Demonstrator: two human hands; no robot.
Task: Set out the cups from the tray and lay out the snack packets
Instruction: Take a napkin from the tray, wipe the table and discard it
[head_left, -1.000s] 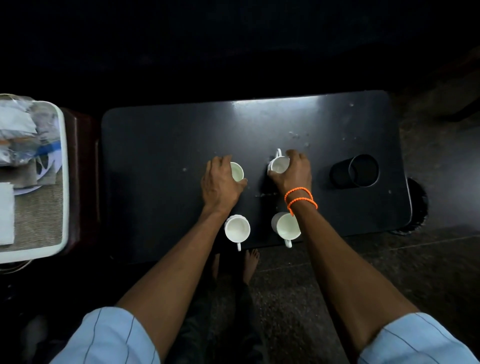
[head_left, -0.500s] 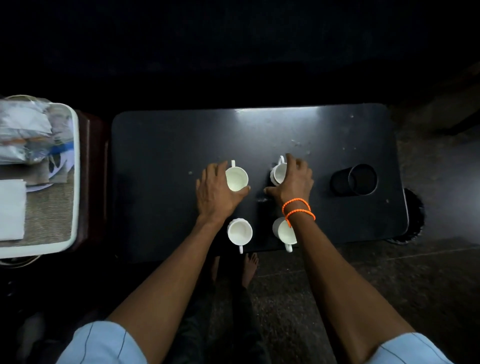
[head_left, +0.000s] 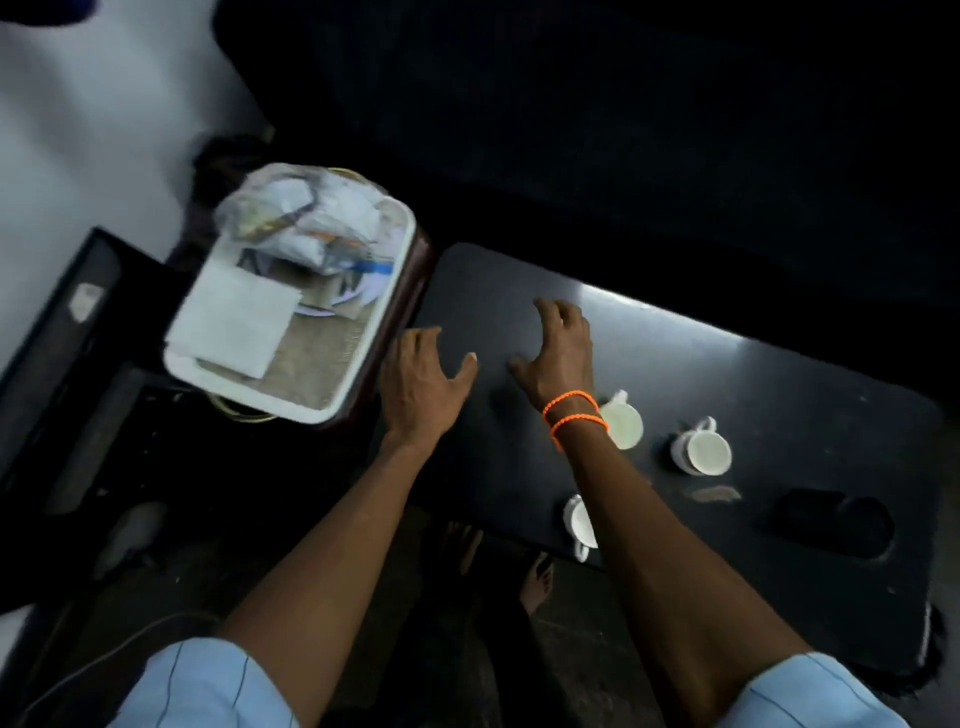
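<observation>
Three white cups show on the black table (head_left: 779, 395): one (head_left: 626, 423) just right of my right wrist, one (head_left: 704, 449) further right, and one (head_left: 579, 525) at the near edge, partly hidden by my right forearm. My left hand (head_left: 418, 384) and my right hand (head_left: 558, 348) hover over the table's left end, fingers spread, holding nothing. Left of the table a white tray (head_left: 363, 332) carries crumpled clear snack packets (head_left: 311, 218) and a white folded napkin (head_left: 236, 325).
A dark cup holder shape (head_left: 836, 522) lies on the table's right part. The tray rests on a dark reddish stool (head_left: 410, 291). Black furniture (head_left: 67, 353) stands at far left. My bare feet (head_left: 535, 577) show under the table's near edge.
Both hands let go of the two far cups and moved left toward the tray. The view swung left and tilted, so the cups now sit at the right.
</observation>
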